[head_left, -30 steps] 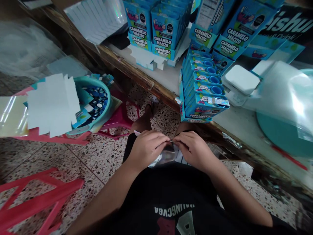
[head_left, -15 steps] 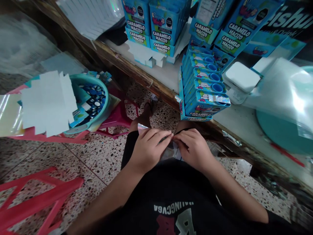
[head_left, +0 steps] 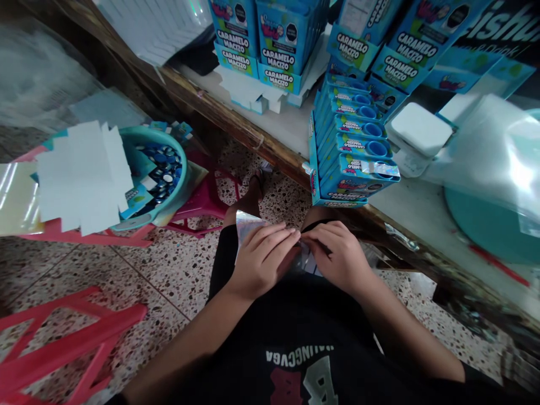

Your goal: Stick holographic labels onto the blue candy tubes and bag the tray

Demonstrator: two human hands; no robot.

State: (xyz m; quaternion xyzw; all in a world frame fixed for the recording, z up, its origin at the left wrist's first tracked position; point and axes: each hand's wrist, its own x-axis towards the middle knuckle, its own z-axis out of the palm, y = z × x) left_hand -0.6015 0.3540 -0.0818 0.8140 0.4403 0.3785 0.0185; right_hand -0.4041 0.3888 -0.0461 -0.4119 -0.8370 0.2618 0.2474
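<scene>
In my lap, my left hand (head_left: pixel 264 259) is closed over a shiny silvery, rainbow-tinted sheet (head_left: pixel 245 225), whose corner sticks out past the knuckles. My right hand (head_left: pixel 337 253) pinches close beside it, with fingertips meeting the left ones. A silvery and pale part (head_left: pixel 310 263) shows under the right fingers, and whether it belongs to the same sheet is hard to see. What lies between the fingertips is hidden. Just beyond the hands, at the table edge, stands an open display tray (head_left: pixel 343 202) with a row of blue candy boxes (head_left: pixel 358 174); shiny tape lies across the nearest box.
More blue boxes (head_left: pixel 276 45) stand at the table's back, near a white lidded container (head_left: pixel 422 129). Clear plastic (head_left: pixel 498 157) covers part of a teal round tub (head_left: pixel 472 225). Left, a teal basin (head_left: pixel 181 185) holds small blue pieces beside flat white cardboard (head_left: pixel 82 180). A red stool (head_left: pixel 84 343) stands lower left.
More of the shiny sheet now shows beyond my left hand, whose fingers lie flatter over it. Both hands stay together over my lap.
</scene>
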